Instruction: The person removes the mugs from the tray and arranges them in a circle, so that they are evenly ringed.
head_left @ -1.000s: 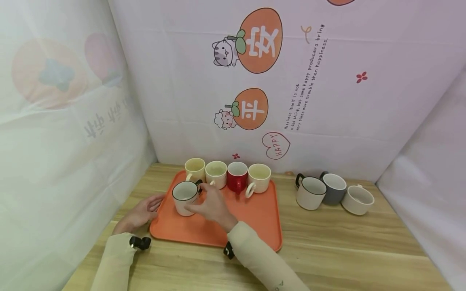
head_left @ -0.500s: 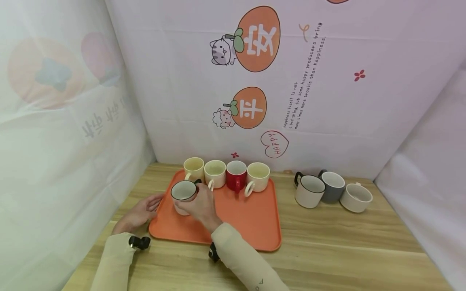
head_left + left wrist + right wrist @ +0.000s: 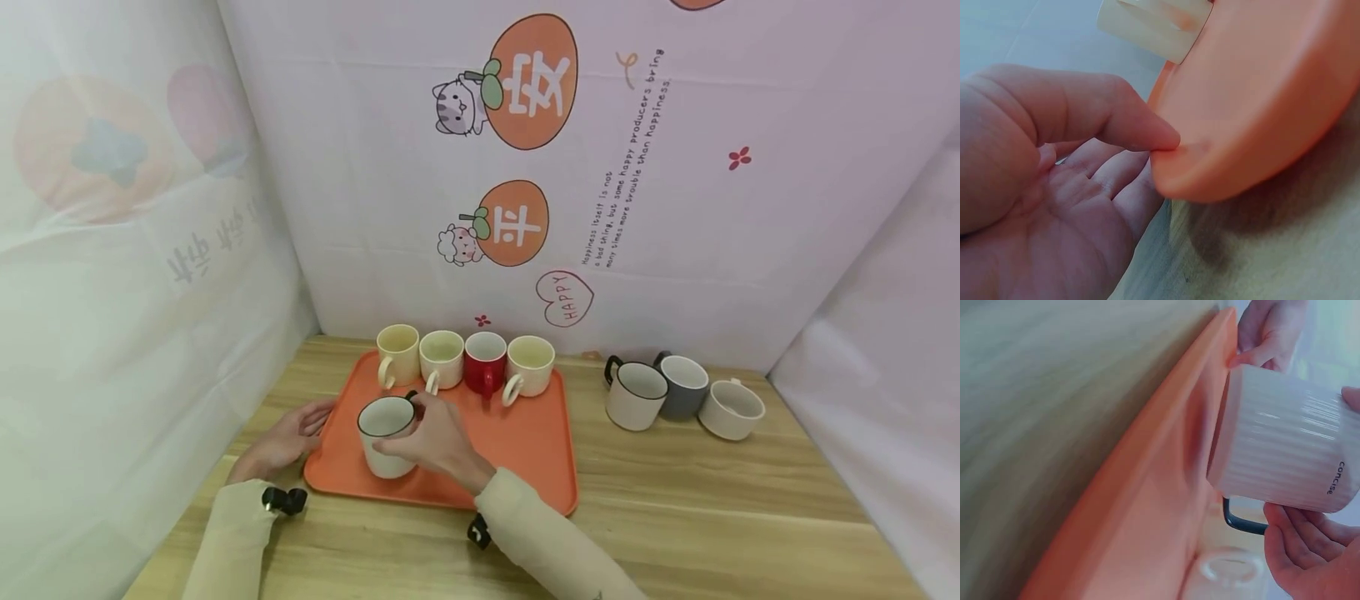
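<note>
A right hand (image 3: 438, 437) gripped a mug (image 3: 387, 465) in its fingers (image 3: 1300, 537) over the left side of the tray (image 3: 517, 442); the left hand (image 3: 281, 437) pinched its edge. Work looked half done: four mugs (image 3: 480, 371) lined the far side; three cups (image 3: 681, 402), right on the desk (image 3: 712, 500), seemed left.

In the head view, the right hand (image 3: 435, 442) covers part of the white ribbed mug with a black rim (image 3: 384, 465) and much of its black handle. On the tabletop (image 3: 720, 517), a plain white black-rimmed mug (image 3: 633, 408) hides part of the dark grey mug (image 3: 684, 402). Both beige sleeves (image 3: 232, 533) leave at the bottom edge. In the left wrist view, the left hand's (image 3: 1066, 187) fingertips vanish behind the orange plastic tray (image 3: 1235, 119), and the top edge crops a cream mug (image 3: 1147, 28). The right wrist view cuts off the ribbed mug's mouth; its wood grain is blurred.
</note>
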`<act>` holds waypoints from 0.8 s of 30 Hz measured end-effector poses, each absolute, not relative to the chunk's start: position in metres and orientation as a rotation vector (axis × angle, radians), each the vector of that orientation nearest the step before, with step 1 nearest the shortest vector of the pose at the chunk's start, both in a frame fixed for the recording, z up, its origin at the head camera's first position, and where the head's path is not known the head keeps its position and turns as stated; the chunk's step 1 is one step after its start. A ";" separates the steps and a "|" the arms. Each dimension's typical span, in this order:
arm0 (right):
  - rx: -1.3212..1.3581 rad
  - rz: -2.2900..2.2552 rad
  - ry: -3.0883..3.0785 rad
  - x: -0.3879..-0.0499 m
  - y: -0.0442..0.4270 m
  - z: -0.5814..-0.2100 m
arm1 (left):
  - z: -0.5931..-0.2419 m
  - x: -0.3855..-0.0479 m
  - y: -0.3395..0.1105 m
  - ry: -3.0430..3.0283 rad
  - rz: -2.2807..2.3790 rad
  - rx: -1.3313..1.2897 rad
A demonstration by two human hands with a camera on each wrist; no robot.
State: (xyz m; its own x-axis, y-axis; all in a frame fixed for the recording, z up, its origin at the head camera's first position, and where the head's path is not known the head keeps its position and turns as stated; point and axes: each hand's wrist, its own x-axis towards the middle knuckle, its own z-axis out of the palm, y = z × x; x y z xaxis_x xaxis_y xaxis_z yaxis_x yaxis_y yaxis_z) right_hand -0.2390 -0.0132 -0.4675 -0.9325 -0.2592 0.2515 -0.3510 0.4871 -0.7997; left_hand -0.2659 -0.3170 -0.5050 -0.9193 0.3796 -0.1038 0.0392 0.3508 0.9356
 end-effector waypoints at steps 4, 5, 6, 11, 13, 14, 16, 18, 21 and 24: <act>0.646 1.533 -2.605 -0.225 0.012 -0.461 | -0.505 -0.266 -0.317 2.313 1.596 0.375; 0.668 1.548 -2.598 -0.221 0.019 -0.460 | -0.505 -0.267 -0.317 2.306 1.602 0.370; 0.676 1.555 -2.594 -0.218 0.026 -0.458 | -0.505 -0.267 -0.317 2.301 1.604 0.368; 0.596 1.470 -2.615 -0.203 0.072 -0.448 | -0.505 -0.267 -0.314 2.288 1.609 0.364; 0.532 1.430 -2.620 -0.197 0.093 -0.445 | -0.506 -0.268 -0.313 2.279 1.611 0.377; 0.500 1.418 -2.619 -0.195 0.104 -0.443 | -0.506 -0.268 -0.313 2.276 1.609 0.390; 0.440 1.405 -2.614 -0.189 0.127 -0.440 | -0.506 -0.267 -0.313 2.262 1.623 0.401; 0.395 1.351 -2.602 -0.184 0.150 -0.438 | -0.505 -0.266 -0.314 2.259 1.630 0.414; 0.351 1.232 -2.582 -0.176 0.189 -0.434 | -0.504 -0.264 -0.316 2.261 1.636 0.414; 0.274 1.092 -2.584 -0.166 0.232 -0.429 | -0.504 -0.263 -0.317 2.267 1.630 0.399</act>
State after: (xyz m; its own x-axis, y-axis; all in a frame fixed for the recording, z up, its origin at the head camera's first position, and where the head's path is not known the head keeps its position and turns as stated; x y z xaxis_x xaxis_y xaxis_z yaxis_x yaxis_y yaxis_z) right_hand -0.1659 0.2318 -0.4289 -0.9299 -0.0508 0.3643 -0.2966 0.6893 -0.6610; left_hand -0.2630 -0.3174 -0.5043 -0.9097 0.4043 -0.0944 0.0393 0.3102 0.9499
